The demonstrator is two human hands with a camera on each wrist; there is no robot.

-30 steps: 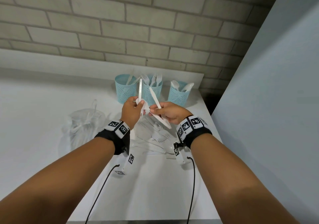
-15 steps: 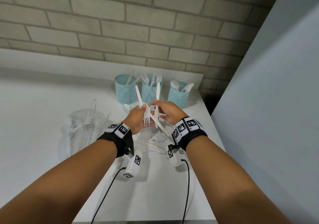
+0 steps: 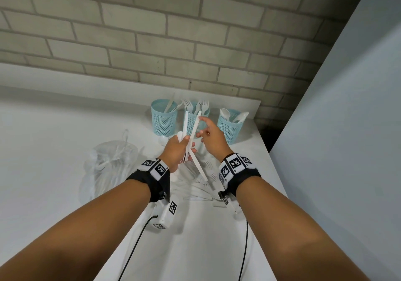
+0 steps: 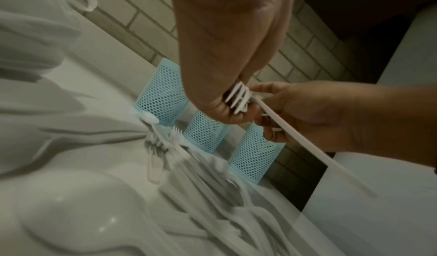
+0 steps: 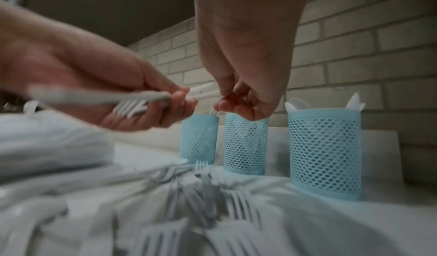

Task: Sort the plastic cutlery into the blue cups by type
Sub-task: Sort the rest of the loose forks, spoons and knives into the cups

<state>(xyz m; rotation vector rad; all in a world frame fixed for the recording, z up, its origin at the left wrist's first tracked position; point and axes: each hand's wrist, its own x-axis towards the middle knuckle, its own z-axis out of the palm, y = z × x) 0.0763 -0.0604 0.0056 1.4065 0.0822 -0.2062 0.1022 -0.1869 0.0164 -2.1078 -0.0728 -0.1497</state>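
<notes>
Holding a mixed bunch of white cutlery, the left hand (image 3: 176, 148) hovers in the head view just near of the three blue cups (image 3: 164, 117), above the loose pile (image 3: 201, 183) on the white counter (image 3: 54, 133). The step in hand looks like splitting that bunch by type. The right hand (image 3: 211, 138) is just right of it, fingers loosely spread near the tip of a long knife (image 3: 195, 142) that crosses the bunch; whether they touch it is unclear. The left cup holds knives, the middle cup (image 3: 196, 119) forks, the right cup (image 3: 230, 125) spoons.

From the left wrist, the left hand's fingers curl round several forks (image 4: 237, 100), tines toward the camera, and the knife sticks out to the near right.

From the right wrist, the right hand's fingers (image 5: 236, 108) curl loosely above the middle cup, apparently holding nothing, just apart from the bunch. Next, it likely needs to pinch one piece, draw it clear, and drop it in its matching cup.
</notes>
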